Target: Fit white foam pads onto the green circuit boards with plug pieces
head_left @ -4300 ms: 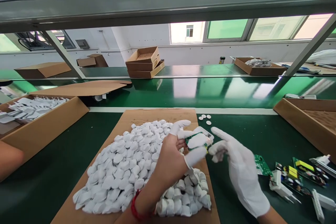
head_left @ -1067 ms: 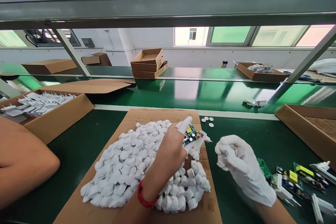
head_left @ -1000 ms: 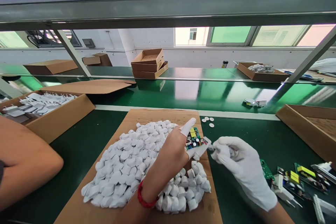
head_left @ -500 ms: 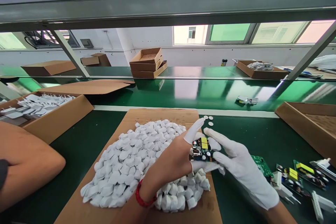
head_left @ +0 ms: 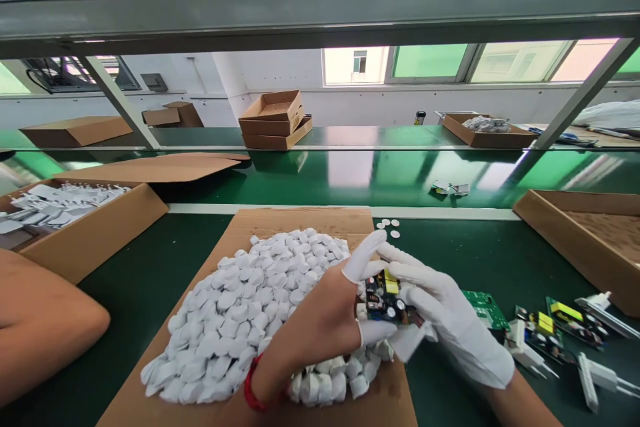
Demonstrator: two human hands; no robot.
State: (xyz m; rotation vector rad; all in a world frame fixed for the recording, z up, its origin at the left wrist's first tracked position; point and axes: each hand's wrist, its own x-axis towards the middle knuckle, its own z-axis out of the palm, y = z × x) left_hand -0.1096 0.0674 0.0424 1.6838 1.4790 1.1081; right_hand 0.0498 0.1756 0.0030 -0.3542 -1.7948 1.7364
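Note:
My left hand, with white finger covers on the fingertips and a red bracelet at the wrist, grips a small circuit board with a yellow component on top. In a white glove, my right hand closes on the board's right side, its fingertips partly hidden behind it. A thin white piece sticks out below the board, between the hands; its kind is unclear. Beneath and left of my hands, a large heap of small white rounded pieces lies on a cardboard sheet.
Right of my hands lie a green circuit board, boards with yellow parts and white plug pieces. An open carton stands beyond. At left are a carton of white parts and a bare elbow.
My right hand has closed in over the board's right side, its fingers nearer my left hand. The white piece below the board shows more. The whole view has shifted slightly.

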